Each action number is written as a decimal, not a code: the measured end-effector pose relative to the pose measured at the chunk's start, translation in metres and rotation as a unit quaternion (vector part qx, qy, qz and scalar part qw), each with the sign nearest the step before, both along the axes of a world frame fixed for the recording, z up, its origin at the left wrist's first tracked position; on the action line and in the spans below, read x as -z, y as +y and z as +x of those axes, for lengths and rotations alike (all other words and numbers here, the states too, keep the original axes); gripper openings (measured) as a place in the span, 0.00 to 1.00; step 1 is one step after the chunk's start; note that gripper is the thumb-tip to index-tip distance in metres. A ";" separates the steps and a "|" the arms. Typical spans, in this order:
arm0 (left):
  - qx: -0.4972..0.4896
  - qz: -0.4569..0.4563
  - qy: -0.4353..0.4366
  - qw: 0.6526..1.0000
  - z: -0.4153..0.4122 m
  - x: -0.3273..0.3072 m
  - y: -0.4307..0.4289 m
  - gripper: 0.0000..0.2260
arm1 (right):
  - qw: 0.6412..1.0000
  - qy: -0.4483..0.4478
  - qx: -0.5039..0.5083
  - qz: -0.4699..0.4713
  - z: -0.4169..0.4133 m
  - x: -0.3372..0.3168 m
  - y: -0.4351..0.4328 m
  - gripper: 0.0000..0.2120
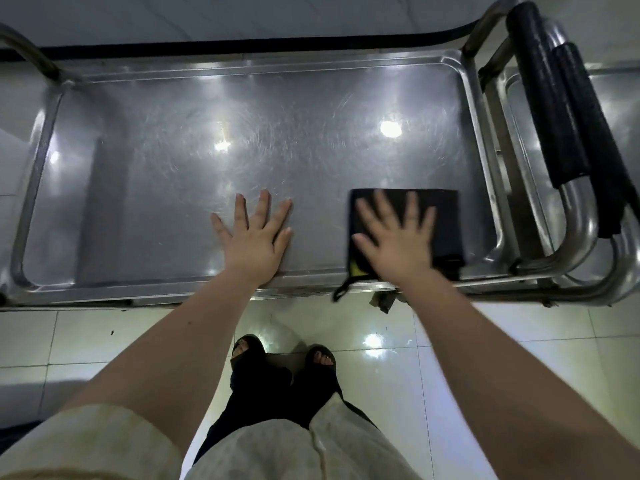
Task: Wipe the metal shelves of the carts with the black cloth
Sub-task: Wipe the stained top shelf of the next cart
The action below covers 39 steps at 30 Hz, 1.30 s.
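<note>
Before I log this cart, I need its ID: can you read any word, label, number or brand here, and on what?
No text can be read anywhere.
The yellow patch at the near corner of the black cloth: blurred, no letters legible.
The metal shelf and the black handle padding: no markings show.

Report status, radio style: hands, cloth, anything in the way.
Left hand flat on metal shelf, open. Right hand presses black cloth flat, near-right corner. No obstruction seen.

R hand (394, 239) blurred | black cloth (445, 220) part-hidden under it | 2nd cart (618, 98) cropped
</note>
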<state>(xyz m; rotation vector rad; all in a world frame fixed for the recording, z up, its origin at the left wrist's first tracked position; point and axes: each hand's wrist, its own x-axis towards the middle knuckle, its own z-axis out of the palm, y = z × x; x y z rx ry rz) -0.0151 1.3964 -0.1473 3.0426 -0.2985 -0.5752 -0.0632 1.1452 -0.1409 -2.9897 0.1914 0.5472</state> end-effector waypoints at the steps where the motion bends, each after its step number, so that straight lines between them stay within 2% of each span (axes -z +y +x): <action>1: 0.001 -0.001 -0.001 1.000 0.000 0.000 0.001 0.26 | 0.999 0.000 -0.041 0.011 0.001 0.001 0.034 0.30; 3: -0.001 -0.005 -0.007 1.000 0.000 0.001 0.003 0.26 | 0.995 -0.002 -0.094 0.026 0.002 0.000 0.083 0.30; 6: 0.000 -0.009 -0.010 1.000 0.000 0.000 0.004 0.25 | 0.993 -0.006 -0.107 0.047 0.004 -0.002 0.070 0.30; 9: -0.003 -0.013 -0.003 1.000 -0.001 -0.001 0.002 0.26 | 0.999 -0.016 -0.021 0.030 -0.009 -0.001 -0.009 0.30; 12: 0.000 -0.010 0.000 1.000 -0.001 -0.001 0.000 0.26 | 0.995 0.030 0.093 -0.010 -0.023 -0.006 -0.090 0.33; 14: 0.001 0.000 0.004 1.000 -0.001 -0.001 -0.001 0.26 | 0.989 0.053 0.131 -0.037 -0.027 -0.008 -0.107 0.34; 17: 0.003 0.010 0.007 1.000 -0.001 0.000 -0.003 0.26 | 0.991 0.042 0.125 -0.034 -0.024 -0.006 -0.065 0.31; 22: 0.012 -0.008 0.005 1.000 0.000 0.000 0.000 0.23 | 0.998 0.047 -0.013 0.033 -0.020 -0.009 0.076 0.31; 25: -0.003 -0.041 -0.015 0.999 -0.002 -0.007 0.002 0.22 | 0.995 0.063 -0.035 0.073 -0.017 -0.016 0.096 0.30; 27: 0.009 -0.054 -0.046 0.997 -0.003 -0.014 -0.003 0.23 | 0.995 0.018 0.013 0.093 -0.014 -0.021 0.070 0.28; 29: 0.067 -0.066 -0.071 0.993 -0.002 -0.021 -0.021 0.24 | 0.994 -0.035 0.074 0.067 -0.009 -0.023 0.034 0.27; 33: 0.171 -0.070 -0.026 0.982 -0.006 -0.018 -0.068 0.25 | 0.991 -0.033 0.086 0.095 -0.003 -0.015 0.002 0.24; 36: 0.157 -0.046 -0.038 0.986 -0.016 -0.013 -0.082 0.25 | 0.981 -0.107 0.098 0.129 -0.005 -0.009 0.009 0.18; 39: 0.124 -0.079 -0.100 0.984 -0.019 -0.014 -0.082 0.22 | 0.965 -0.187 0.106 0.148 -0.007 -0.013 0.010 0.09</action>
